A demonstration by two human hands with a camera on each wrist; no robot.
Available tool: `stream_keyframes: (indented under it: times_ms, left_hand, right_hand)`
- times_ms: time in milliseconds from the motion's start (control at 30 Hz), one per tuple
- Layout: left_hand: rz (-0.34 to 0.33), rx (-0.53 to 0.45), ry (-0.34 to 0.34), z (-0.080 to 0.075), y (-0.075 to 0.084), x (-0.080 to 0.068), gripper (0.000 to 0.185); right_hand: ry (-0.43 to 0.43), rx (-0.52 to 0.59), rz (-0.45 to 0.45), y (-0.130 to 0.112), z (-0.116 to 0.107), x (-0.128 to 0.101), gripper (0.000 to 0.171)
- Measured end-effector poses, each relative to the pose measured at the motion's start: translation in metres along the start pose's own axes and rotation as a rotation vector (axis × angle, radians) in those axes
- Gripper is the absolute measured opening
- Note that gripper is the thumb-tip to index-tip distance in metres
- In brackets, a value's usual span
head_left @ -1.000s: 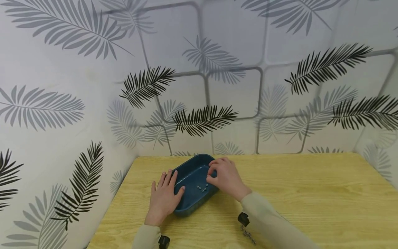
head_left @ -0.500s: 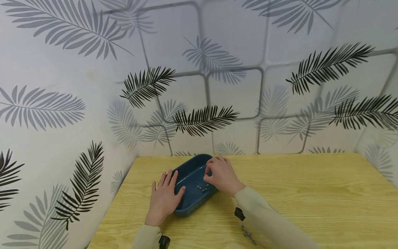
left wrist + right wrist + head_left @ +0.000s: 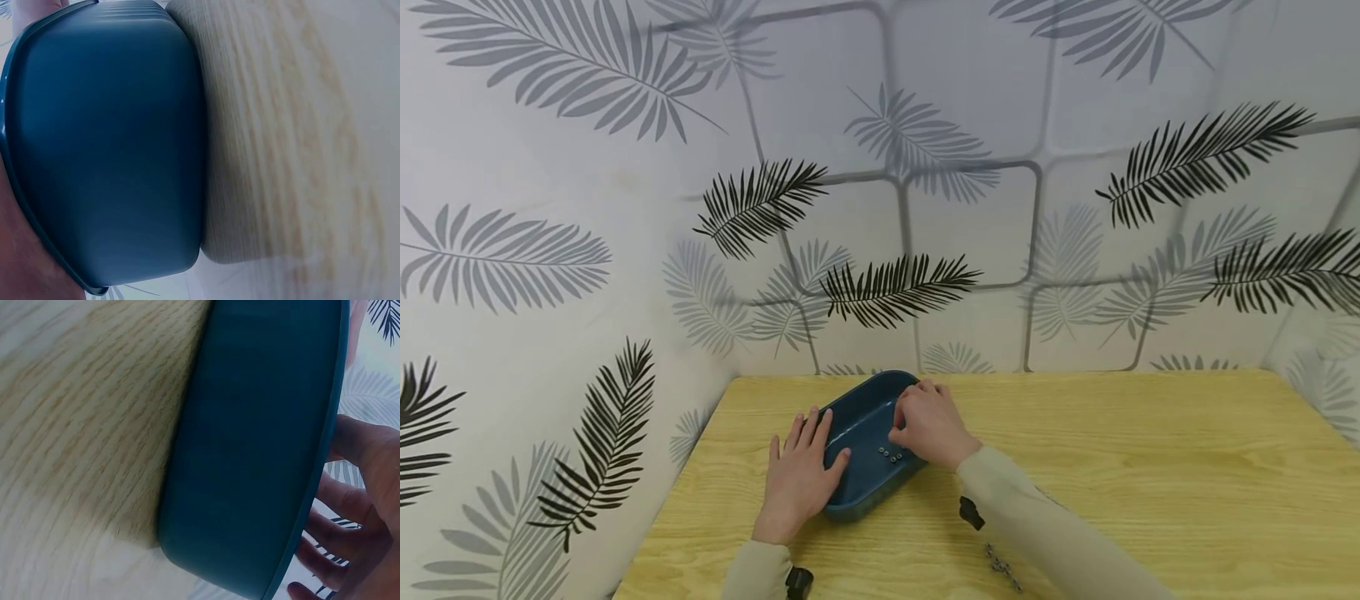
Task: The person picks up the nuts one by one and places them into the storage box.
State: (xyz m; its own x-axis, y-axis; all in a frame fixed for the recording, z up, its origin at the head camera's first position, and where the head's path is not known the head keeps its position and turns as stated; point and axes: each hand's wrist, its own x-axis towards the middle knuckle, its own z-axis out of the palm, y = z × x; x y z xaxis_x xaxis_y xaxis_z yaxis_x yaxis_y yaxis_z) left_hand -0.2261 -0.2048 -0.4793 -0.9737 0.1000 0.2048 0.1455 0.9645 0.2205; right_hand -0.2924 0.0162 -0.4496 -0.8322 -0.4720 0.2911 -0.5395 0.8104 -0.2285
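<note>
Sitting on wood, a dark-blue tray [image 3: 857, 487] (oblong, rounded corners).

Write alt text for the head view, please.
Two hands work at a dark blue tray on a wooden table: the left hand rests flat against its side, the right hand reaches over small metal nuts inside.

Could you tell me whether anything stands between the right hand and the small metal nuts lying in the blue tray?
Nothing visible does. The right hand reaches over the blue tray rim, its fingers just above the small metal nuts on the tray floor.
</note>
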Motion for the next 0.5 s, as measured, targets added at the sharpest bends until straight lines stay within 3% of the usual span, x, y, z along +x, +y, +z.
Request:
stream_keyframes:
  times_ms: [267, 500]
  left_hand:
    - [0.0, -0.005, 0.0, 0.0002, -0.0009, 0.0004, 0.068]
    - [-0.001, -0.007, -0.003, 0.0005, -0.0019, 0.0003, 0.069]
  right_hand:
    - [-0.036, 0.005, 0.041, -0.0039, 0.001, 0.0012, 0.022]
    - [-0.018, 0.026, 0.028, -0.0036, 0.0018, -0.0049, 0.016]
